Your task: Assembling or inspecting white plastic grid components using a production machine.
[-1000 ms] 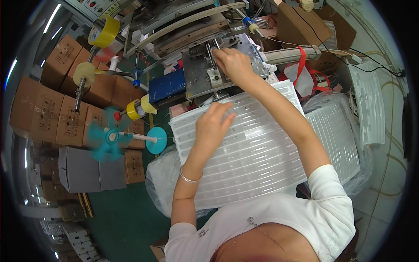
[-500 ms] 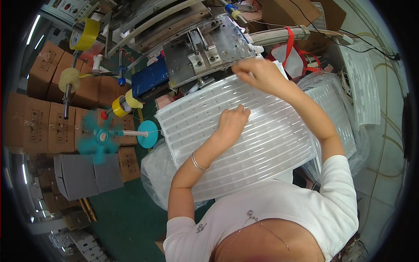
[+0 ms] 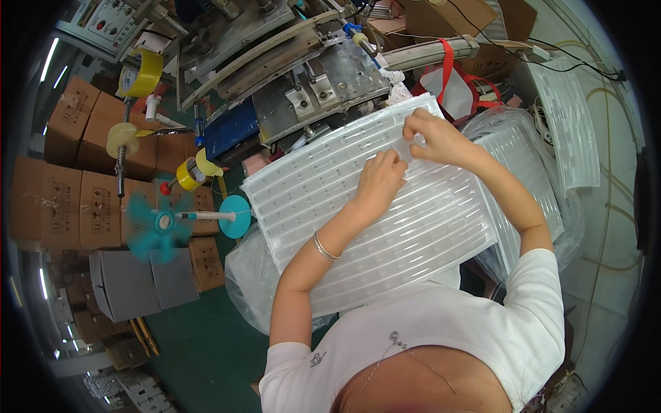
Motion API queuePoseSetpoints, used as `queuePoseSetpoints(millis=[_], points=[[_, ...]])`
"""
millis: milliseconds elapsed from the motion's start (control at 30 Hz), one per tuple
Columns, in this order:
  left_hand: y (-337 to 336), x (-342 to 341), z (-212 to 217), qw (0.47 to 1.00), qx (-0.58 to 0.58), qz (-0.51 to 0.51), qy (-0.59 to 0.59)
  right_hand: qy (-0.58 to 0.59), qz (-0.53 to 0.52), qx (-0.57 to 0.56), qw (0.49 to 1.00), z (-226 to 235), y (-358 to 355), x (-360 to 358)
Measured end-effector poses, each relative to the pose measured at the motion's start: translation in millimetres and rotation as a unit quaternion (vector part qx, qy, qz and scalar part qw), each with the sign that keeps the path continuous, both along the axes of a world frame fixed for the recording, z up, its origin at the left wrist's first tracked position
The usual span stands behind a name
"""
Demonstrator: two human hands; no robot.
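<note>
Your left hand [image 3: 381, 180] lies fingers curled on the clear ribbed plastic tray [image 3: 330, 206], pressing w/ fingertips, nothing gripped. Right hand [image 3: 435, 138] pinches the tray's far edge, thumb under, near the metal machine plate [image 3: 330, 86]. Tray sits across your lap, atop bagged tray stacks [image 3: 523, 148].

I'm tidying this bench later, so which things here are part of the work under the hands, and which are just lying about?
In hand:
- white ridged plastic tray, on the lap
- left hand, fingers pressed on the tray
- right hand, pinching at a tray slot
- metal machine plate, just beyond the tray

Lying about:
- yellow tape rolls
- teal fan
- cardboard boxes
- bagged tray stack
</note>
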State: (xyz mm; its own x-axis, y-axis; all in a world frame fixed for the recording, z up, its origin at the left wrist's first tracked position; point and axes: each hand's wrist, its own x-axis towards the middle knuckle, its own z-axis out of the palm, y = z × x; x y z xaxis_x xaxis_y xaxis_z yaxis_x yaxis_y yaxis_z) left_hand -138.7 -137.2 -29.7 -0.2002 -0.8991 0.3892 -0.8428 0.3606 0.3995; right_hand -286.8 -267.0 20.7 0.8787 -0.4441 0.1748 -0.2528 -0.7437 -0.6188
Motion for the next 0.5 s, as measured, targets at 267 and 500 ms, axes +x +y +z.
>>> queuePoseSetpoints(millis=[267, 500], points=[[24, 13, 8, 0.996, 0.089, 0.027, 0.010, -0.129, -0.038, 0.244, 0.961, -9, -17, 18], [42, 59, 28, 0.976, 0.014, 0.174, 0.127, -0.138, -0.112, 0.367, 0.913, -4, -24, 35]])
